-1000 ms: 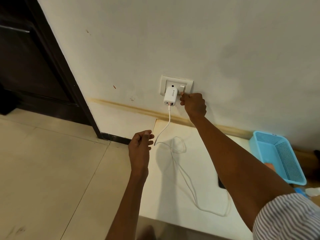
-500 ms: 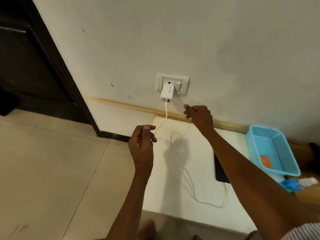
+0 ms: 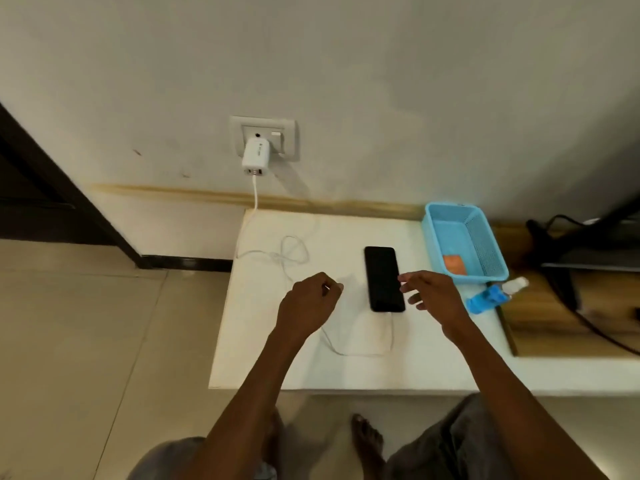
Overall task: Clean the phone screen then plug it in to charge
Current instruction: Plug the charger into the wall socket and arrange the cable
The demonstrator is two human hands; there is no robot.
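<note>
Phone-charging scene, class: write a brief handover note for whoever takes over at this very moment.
Left hand: fingers curled above the tabletop; any hold on the thin white charging cable is unclear.
Right hand: open, fingers over the black rectangular phone.
Phone lies flat on the white tabletop, cable at its near end.
White charger adapter sits in the wall socket.
Done: plugged in.
Left: confirm charging; screen looks dark.

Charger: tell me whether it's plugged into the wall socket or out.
Plugged in. The white charger sits in the wall socket, its cable hanging down to the table.
</note>
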